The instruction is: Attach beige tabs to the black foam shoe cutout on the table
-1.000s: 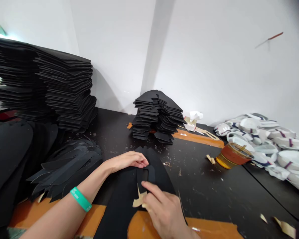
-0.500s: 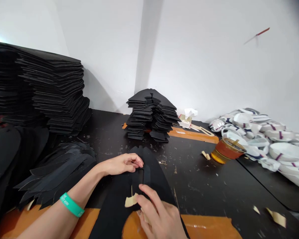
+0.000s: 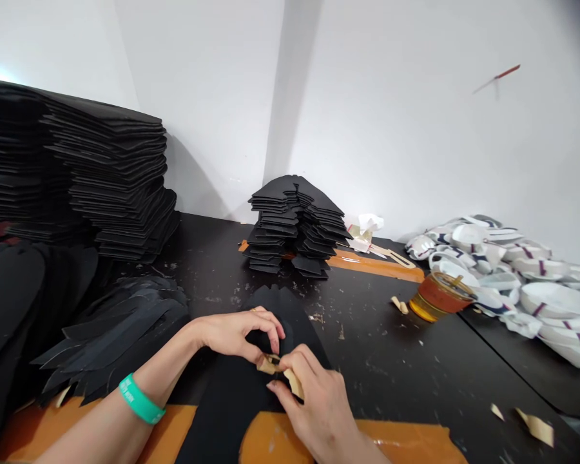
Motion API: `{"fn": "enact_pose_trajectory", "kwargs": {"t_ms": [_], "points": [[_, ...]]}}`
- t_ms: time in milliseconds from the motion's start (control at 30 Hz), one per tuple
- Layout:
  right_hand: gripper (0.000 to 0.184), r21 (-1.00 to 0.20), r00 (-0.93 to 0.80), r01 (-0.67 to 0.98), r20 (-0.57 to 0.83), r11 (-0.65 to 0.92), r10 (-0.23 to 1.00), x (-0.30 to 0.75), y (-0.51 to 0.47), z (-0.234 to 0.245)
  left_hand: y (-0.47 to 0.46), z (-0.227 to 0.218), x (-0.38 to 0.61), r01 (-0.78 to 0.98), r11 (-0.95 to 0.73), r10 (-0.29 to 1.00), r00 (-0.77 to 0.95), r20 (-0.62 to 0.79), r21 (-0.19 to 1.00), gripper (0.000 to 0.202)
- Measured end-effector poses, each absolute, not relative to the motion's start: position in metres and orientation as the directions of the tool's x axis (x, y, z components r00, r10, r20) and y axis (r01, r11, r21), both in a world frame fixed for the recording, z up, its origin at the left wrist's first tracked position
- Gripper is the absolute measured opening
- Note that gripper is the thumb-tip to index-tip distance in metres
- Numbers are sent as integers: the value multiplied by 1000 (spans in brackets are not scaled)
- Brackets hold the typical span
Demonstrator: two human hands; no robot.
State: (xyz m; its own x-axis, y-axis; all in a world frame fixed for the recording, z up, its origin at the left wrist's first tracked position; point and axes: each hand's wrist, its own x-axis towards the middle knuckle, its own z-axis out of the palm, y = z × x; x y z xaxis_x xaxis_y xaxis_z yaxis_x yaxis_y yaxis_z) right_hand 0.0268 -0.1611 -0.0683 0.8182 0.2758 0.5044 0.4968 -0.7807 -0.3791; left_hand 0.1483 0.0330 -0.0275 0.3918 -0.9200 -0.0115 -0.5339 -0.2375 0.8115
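**Left hand:** The left hand (image 3: 236, 334), its wrist circled by a green wristband (image 3: 140, 399), is curled narrowly, with the fingertips set down on the black cut sheet (image 3: 217, 432); whether anything is pinched cannot be told.

**Right hand:** The grip of the right hand (image 3: 314, 393) is narrow, and a tan paper strip (image 3: 269, 365) is pinched in it, close against the left fingertips.

**Sheet:** The black cut sheet is laid flat on the dark tabletop (image 3: 391, 367), beneath both hands, and is partly laid over an orange sheet (image 3: 275, 438).

**Left of the hands:** Fanned black cut pieces (image 3: 116, 335) are placed just beside the left forearm, and a tall black stack (image 3: 111, 174) is piled behind them.

**Ahead:** A second black stack (image 3: 294, 225) is set against the wall.

**Right side:** A plastic cup (image 3: 439, 296) is stood near a heap of white striped pieces (image 3: 502, 270). Tan paper scraps (image 3: 536, 426) are scattered on the tabletop.
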Motion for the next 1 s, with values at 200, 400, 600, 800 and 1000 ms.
{"fn": "enact_pose_trajectory", "kwargs": {"t_ms": [200, 400, 600, 800, 1000], "points": [[12, -330, 843, 461, 453, -824, 290, 40, -150, -64, 34, -24, 148, -480, -260, -899, 436, -30, 838, 25], [12, -443, 840, 468, 491, -764, 230, 45, -144, -62, 36, -25, 150, -267, -220, -897, 433, -88, 938, 44], [14, -241, 611, 699, 690, -674, 387, 22, -155, -67, 30, -32, 152, -86, -221, -820, 556, -137, 971, 20], [22, -96, 508, 749, 719, -655, 475, 10, -151, -70, 27, -44, 153, -125, -165, -840, 538, -73, 978, 18], [25, -96, 498, 739, 745, -667, 445, 12, -145, -69, 28, -37, 150, -278, -230, -843, 535, -48, 933, 17]]}}
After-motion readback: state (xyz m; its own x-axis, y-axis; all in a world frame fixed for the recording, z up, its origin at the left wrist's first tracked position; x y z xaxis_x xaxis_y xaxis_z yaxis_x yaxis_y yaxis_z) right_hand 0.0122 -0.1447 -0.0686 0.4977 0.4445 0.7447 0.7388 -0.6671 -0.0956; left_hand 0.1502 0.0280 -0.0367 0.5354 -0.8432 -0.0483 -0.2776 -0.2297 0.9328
